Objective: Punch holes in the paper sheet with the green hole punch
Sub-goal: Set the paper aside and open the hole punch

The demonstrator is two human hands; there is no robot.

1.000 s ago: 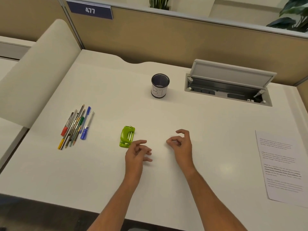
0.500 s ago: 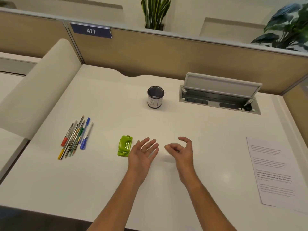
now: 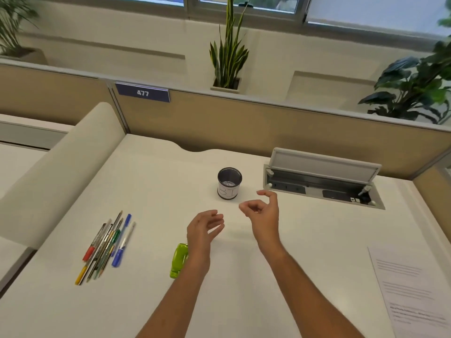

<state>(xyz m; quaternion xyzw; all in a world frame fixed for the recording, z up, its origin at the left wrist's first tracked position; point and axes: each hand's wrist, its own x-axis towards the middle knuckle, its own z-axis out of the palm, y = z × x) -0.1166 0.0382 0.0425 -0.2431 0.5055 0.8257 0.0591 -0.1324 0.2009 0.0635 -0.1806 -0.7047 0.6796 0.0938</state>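
While pens [image 3: 110,243] lie loose, pen cup [image 3: 228,191] upright, green hole punch [image 3: 179,263] well apart.

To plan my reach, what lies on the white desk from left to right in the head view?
Bundle of coloured pens and pencils, green plastic hole punch, left hand, right hand, printed white paper sheet.

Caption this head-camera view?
Left hand and right hand hover empty over desk; green hole punch and paper sheet lie ungripped.
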